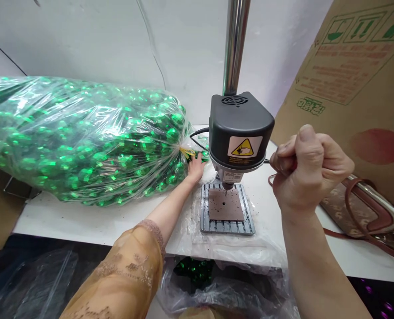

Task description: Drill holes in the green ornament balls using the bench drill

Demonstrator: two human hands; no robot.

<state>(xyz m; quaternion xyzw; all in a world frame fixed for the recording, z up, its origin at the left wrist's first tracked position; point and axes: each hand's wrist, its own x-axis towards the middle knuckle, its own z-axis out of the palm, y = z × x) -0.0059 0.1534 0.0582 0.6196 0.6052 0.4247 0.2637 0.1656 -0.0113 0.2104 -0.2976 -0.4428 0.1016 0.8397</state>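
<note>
Open left hand (196, 170) rests against bagged green baubles (83, 141) beside a bench drill (238, 133); right hand (308, 170) clenched, its hold unclear. Fingers straying near the bit (228, 191) risk injury.

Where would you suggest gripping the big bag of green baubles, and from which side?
Probably the tied neck of the clear plastic bag, coming from the right, beside the left hand: it narrows to a gathered twist with a yellow tie, whereas the body bulges wide.

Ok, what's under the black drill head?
A grey slotted metal base plate topped by a square brown pad with a central hole; whatever is beneath the plate is covered.
</note>
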